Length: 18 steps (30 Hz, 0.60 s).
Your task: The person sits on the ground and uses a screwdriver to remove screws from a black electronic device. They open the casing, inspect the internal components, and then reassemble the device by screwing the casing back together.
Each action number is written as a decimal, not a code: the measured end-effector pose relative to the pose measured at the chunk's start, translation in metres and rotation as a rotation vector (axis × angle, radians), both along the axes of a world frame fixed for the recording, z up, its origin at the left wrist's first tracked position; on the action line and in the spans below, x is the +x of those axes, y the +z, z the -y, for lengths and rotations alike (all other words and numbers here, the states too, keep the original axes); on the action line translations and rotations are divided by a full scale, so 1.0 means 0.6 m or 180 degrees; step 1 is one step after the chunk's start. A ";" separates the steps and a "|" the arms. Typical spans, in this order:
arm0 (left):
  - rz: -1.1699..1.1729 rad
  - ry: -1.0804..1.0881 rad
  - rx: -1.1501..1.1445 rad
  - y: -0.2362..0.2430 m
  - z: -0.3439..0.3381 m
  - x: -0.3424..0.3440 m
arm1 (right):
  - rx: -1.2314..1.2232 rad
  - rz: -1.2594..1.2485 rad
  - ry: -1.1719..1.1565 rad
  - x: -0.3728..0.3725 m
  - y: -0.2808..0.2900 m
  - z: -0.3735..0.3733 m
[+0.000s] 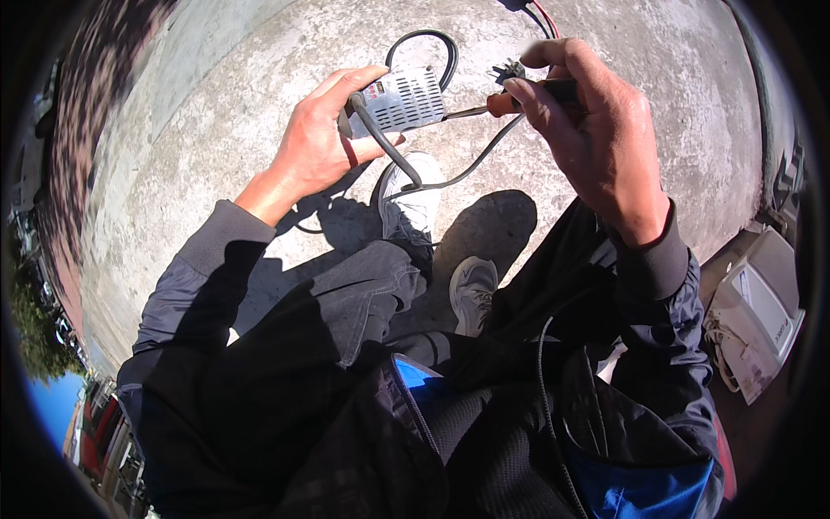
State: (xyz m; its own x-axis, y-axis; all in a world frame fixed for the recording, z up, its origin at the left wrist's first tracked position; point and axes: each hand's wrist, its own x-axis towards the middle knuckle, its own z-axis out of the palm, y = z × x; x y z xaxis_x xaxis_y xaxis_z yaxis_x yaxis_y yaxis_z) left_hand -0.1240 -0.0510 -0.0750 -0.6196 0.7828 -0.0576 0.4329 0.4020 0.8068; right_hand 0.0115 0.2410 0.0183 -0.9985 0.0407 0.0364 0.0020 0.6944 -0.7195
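A silver metal power supply box (406,99) with rows of slots is held by its left end in my left hand (313,143), thumb and fingers clamped on opposite edges. Black cable (380,138) leaves that end, loops down and runs right. My right hand (596,130) is closed around a screwdriver (500,105) with an orange and black handle. The screwdriver's tip meets or lies close to the box's lower right corner; exact contact is too small to tell. Beside my right thumb and forefinger is a dark plug (508,71) with metal prongs.
Below the hands is a pale, worn concrete floor (259,95). My shoes (413,203) stand under the box. At the right lies a white appliance (756,303) with a coiled cord. Red and black wires (545,17) reach in from the top edge.
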 end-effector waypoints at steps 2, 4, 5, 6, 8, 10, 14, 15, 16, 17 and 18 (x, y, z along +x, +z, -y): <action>-0.0006 0.0011 0.0080 -0.001 -0.002 -0.001 | 0.0041 -0.0191 -0.0079 -0.006 -0.004 -0.003; -0.0010 0.0017 0.0075 0.001 0.000 0.000 | -0.0052 -0.0453 -0.0148 -0.009 -0.002 -0.011; -0.0020 0.0009 0.0057 0.000 0.000 -0.001 | -0.0015 -0.0605 -0.0232 -0.010 -0.003 -0.014; -0.0015 0.0006 0.0047 0.000 0.001 -0.001 | 0.0022 -0.0783 -0.0329 -0.013 -0.003 -0.018; -0.0038 0.0000 0.0108 0.000 0.002 0.001 | 0.0009 -0.0481 -0.0359 -0.013 -0.001 -0.020; -0.0108 -0.0017 0.0260 -0.002 0.001 0.003 | 0.0113 -0.0455 -0.0291 -0.016 -0.001 -0.018; -0.0019 -0.0011 0.0382 -0.006 0.000 0.003 | -0.0018 -0.0400 -0.0121 -0.021 -0.003 -0.009; -0.0017 -0.0002 0.0370 -0.007 0.000 0.003 | -0.0072 -0.0329 -0.0175 -0.022 -0.005 -0.008; -0.0012 0.0007 0.0358 -0.008 0.001 0.003 | -0.0086 -0.0323 -0.0201 -0.023 -0.006 -0.007; -0.0007 0.0015 0.0346 -0.008 0.002 0.003 | -0.0101 -0.0316 -0.0228 -0.025 -0.008 -0.008; 0.0007 0.0014 0.0341 -0.008 0.003 0.003 | -0.0114 -0.0309 -0.0256 -0.026 -0.010 -0.007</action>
State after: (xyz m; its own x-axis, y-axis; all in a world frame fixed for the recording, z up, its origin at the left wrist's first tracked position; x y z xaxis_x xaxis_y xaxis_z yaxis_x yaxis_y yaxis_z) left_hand -0.1222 -0.0527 -0.0798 -0.6230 0.7819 0.0250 0.4296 0.3153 0.8462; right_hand -0.0039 0.2453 0.0123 -0.9838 0.1234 0.1298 -0.0142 0.6686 -0.7434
